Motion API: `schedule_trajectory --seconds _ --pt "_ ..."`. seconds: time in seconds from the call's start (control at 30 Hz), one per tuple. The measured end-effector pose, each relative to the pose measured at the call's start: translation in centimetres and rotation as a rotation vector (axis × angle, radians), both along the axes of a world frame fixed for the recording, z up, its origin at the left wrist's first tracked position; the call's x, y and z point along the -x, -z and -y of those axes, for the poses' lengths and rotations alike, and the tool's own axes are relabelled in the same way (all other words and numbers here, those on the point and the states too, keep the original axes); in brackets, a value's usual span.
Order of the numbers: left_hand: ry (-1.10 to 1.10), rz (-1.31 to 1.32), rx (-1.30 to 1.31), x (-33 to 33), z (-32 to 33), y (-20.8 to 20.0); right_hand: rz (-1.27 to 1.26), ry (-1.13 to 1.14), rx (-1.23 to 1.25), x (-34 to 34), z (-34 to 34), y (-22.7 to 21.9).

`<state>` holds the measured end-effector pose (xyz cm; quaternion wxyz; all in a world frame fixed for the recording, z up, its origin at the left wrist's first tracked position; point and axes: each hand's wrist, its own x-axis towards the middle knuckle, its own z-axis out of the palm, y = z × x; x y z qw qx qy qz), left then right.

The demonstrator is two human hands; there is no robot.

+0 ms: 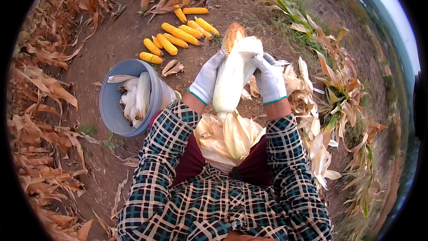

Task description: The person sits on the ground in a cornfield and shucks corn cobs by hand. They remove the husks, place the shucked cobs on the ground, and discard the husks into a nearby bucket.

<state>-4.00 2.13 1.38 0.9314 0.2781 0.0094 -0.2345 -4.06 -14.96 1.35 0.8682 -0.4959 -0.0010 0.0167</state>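
Observation:
Between my gloved hands is a partly husked ear of corn (228, 87), its orange-yellow tip bare and pointing away from me. Pale husk (248, 50) still wraps its lower part and is folded back toward the right. My left hand (208, 76) is closed along the ear's left side, fingers partly hidden behind it. On the other side, my right hand (270, 78) grips the loosened husk near the top. Both gloves are white with green cuffs. Loose husks (240, 136) are heaped between my legs, right below the ear.
A grey bucket (107, 111) with unhusked ears (136, 96) stands at my left. Several bare yellow ears (180, 33) lie on the soil ahead. Discarded husks (314, 147) spread along my right. Dry corn stalks (49, 89) line the left side.

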Motion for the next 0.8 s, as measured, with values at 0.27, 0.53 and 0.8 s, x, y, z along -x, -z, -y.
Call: schedule_trajectory --seconds 0.27,0.53,0.8 --pt "-0.368 -0.09 0.016 -3.3 -2.5 0.3 0.308 0.264 0.141 2.9 -0.9 -3.0" --pt "-0.661 -0.125 0.097 -4.6 -7.3 -0.4 0.291 0.307 0.04 4.2 0.9 -3.3" --pt "-0.63 -0.111 0.147 -4.2 -6.1 0.4 0.512 -0.249 0.574 1.0 -2.5 -1.4"
